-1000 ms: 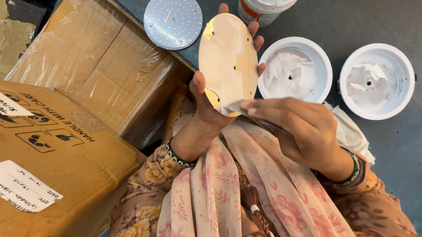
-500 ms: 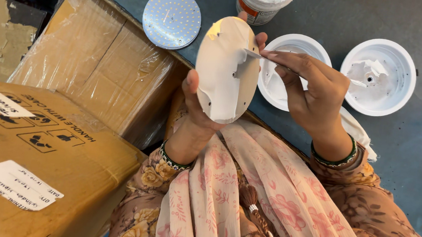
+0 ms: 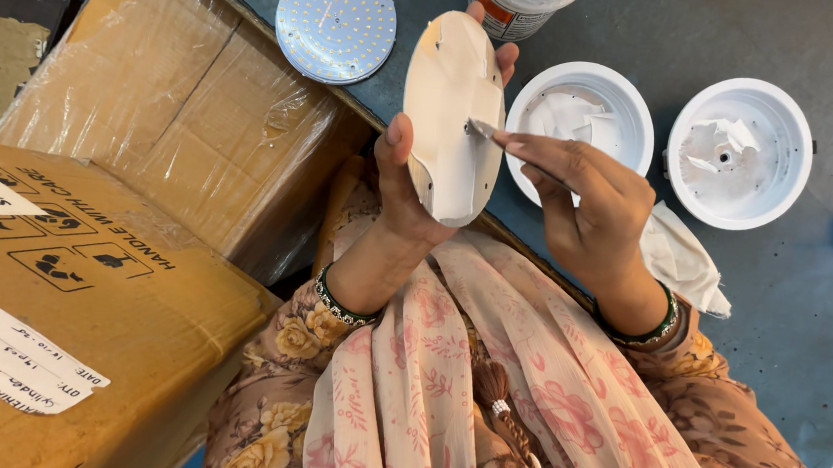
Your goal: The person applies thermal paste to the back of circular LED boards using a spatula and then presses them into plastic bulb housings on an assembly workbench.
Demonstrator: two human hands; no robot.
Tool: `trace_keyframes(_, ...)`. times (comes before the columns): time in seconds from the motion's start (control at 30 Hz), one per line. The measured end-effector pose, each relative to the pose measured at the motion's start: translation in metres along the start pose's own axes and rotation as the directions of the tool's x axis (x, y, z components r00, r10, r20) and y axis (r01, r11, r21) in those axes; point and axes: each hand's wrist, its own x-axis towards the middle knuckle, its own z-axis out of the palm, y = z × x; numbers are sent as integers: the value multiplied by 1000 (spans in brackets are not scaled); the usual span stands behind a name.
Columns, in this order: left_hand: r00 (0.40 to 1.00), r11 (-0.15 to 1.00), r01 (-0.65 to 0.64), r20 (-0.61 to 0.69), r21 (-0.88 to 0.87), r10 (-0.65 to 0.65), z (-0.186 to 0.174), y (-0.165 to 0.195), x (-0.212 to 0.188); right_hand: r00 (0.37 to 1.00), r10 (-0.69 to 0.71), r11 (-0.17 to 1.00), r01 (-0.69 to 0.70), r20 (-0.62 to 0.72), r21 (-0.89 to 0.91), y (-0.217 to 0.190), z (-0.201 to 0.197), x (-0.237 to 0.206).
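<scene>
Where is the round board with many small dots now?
The dotted round board lies on the grey table, upper left, beside the cardboard box.

a round cream disc [image 3: 450,118] is standing on edge, coated in white paste, with a thin applicator [image 3: 484,129] touching its face.

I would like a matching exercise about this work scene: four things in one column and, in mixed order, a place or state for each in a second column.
Things:
1. round plate
2. disc with many small dots
3. thin tool
4. crumpled cloth

Places or states:
A. lies on the grey table beside the right wrist
B. held upright in the left hand
C. lies flat at the table edge, near the wrapped cardboard box
D. pinched in the right hand, tip on the plate

Pairs: 1-B, 2-C, 3-D, 4-A
</scene>
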Motion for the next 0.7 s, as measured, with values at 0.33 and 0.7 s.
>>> trace_keyframes(0.33, 992, 996, -83, -93, -18, 81, -10, 1, 1, 994, -74, 997, 71, 78, 36, -13, 0, -12)
trace_keyframes(0.7, 985, 984, -126, -138, -124, 108, -20, 17, 13, 992, -100, 995, 99, 72, 7, -19, -8, -15)
